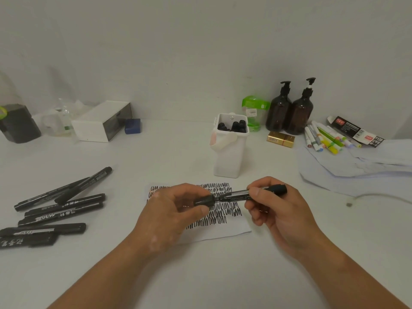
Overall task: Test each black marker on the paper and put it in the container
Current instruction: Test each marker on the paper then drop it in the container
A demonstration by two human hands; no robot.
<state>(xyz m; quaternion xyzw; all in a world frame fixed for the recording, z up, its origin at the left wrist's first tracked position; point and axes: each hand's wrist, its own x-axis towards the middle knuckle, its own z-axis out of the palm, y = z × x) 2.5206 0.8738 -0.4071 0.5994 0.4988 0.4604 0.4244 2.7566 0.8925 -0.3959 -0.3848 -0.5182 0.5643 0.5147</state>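
My right hand grips a black marker by its barrel, held level above the paper, which is covered in black zigzag scribbles. My left hand pinches the marker's black cap at the marker's left end; whether cap and tip touch I cannot tell. Behind the paper stands a white container with several black markers upright in it. Several more black markers lie loose on the table at the left.
At the back right stand two brown pump bottles, a green packet, a gold box, coloured markers and loose sheets. At the back left are a white box, a blue block and a dark container.
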